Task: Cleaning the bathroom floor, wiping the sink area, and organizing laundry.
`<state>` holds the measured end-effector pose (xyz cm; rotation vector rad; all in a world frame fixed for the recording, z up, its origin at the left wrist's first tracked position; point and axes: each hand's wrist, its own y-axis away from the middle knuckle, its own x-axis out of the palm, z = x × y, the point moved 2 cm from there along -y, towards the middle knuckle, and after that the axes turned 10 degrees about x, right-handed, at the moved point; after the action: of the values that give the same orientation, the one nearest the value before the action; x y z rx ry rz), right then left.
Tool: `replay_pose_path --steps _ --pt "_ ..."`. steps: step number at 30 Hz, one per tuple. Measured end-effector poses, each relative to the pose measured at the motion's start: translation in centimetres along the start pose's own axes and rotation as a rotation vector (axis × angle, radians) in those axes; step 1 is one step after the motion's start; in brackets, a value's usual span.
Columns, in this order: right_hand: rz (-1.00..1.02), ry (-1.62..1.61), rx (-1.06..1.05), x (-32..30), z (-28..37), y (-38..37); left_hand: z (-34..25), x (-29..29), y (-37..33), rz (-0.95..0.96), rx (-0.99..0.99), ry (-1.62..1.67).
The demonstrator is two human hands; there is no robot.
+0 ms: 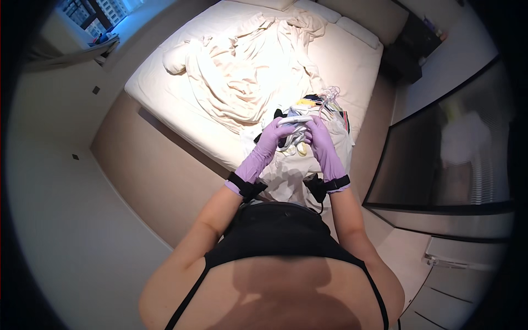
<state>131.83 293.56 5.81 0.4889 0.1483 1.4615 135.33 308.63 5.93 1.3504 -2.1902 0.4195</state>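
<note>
My left hand (267, 142) and my right hand (321, 139), both in purple gloves, grip the two ends of a white, narrow, slightly bent strip-like thing (296, 119). Its exact kind does not show. White loops and folds (297, 136) hang below it between my hands, partly hidden by my fingers. Just beyond lies a jumbled heap of cords and cloth-like pieces (325, 104) in black, yellow, white and lilac, on the near corner of the bed. Around that heap spreads a thin white sheet or bag (343, 144). Black straps (246, 186) circle my wrists.
The bed (151, 91) carries a crumpled cream blanket (231, 82) and pillows (357, 30) at its far end. A dark bedside cabinet (404, 60) stands beyond. Right of me is a black-framed glass panel (440, 154); a white wall (60, 187) runs along the left.
</note>
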Motion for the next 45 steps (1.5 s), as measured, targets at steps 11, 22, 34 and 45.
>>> replay_pose_path --steps 11,22,34,45 --pt "0.080 0.015 0.071 -0.5 0.9 -0.5 -2.0 -0.4 0.0 -0.159 0.036 -0.259" --pt "0.182 0.153 0.166 -1.9 3.1 1.3 -3.0 1.7 1.4 0.033 -0.068 -0.088" --pt "-0.199 0.243 -0.251 1.2 3.0 3.6 -0.3 0.9 0.0 -0.344 0.502 -0.527" --pt "-0.224 -0.012 -0.182 -1.6 1.5 3.3 -0.9 1.0 0.6 -0.286 0.316 -0.245"
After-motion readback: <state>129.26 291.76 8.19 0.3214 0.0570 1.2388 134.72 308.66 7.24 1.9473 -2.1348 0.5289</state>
